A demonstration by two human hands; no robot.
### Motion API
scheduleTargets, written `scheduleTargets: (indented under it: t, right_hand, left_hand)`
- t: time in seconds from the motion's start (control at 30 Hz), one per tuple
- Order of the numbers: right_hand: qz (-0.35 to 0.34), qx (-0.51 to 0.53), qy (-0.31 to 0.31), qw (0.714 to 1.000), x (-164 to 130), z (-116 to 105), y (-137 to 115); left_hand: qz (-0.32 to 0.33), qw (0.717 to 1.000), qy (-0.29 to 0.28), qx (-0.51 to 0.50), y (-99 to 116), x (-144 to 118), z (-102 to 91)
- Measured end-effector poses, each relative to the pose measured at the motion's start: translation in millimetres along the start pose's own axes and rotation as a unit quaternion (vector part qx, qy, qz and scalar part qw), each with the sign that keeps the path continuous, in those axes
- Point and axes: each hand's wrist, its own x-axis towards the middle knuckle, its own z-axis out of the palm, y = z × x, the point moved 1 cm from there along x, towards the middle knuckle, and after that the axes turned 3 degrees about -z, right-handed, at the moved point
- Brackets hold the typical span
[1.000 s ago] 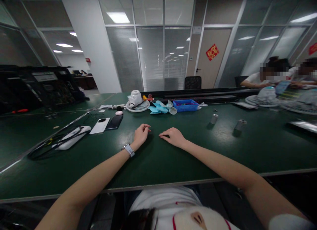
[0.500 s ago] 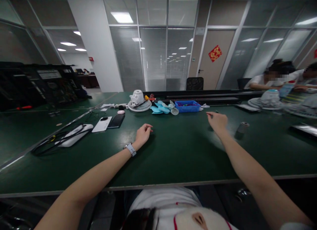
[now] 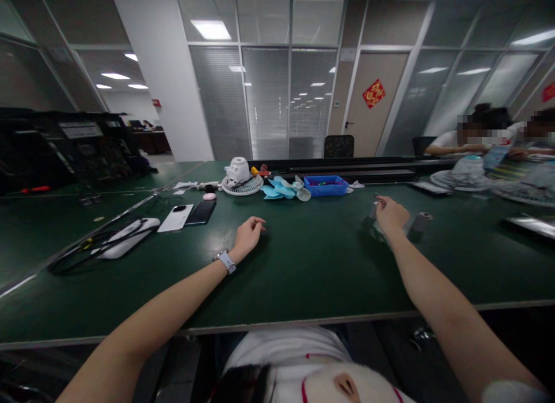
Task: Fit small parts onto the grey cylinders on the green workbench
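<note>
My left hand, with a watch at the wrist, rests on the green table. Its fingers are curled together, and nothing shows in them. Farther right, my right hand is held with its fingertips pinched. A thin dark tip shows at those fingers, too small to name. Below the fingertips is a blurred, see-through greyish shape; whether I hold it I cannot tell. Just right of this hand stands a small grey cylinder, partly smeared.
Along the back lie a white fan part, light-blue fan blades and a blue basket. Two phones and a white device with black cables lie left. People sit at the far right.
My right hand has moved a little to the right, closer to the grey cylinder. The see-through shape now shows under its fingertips. My left hand has stayed in place.
</note>
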Motion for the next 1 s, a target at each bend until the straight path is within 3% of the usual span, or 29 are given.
scheduleTargets:
  t: [0.43, 0.7, 1.0]
  right_hand:
    - [0.036, 0.03, 0.017, 0.999, -0.3, -1.4, 2.2]
    - [0.005, 0.067, 0.045, 0.997, -0.7, -0.3, 4.3]
    - [0.035, 0.037, 0.014, 0.999, 2.9, 6.9, 5.8]
  left_hand:
    - [-0.005, 1.0, -0.008, -0.006, -0.7, 0.5, 0.2]
    - [0.005, 1.0, -0.004, 0.004, -0.4, -0.5, -0.4]
    - [0.005, 1.0, -0.005, 0.007, 0.1, -0.6, 0.7]
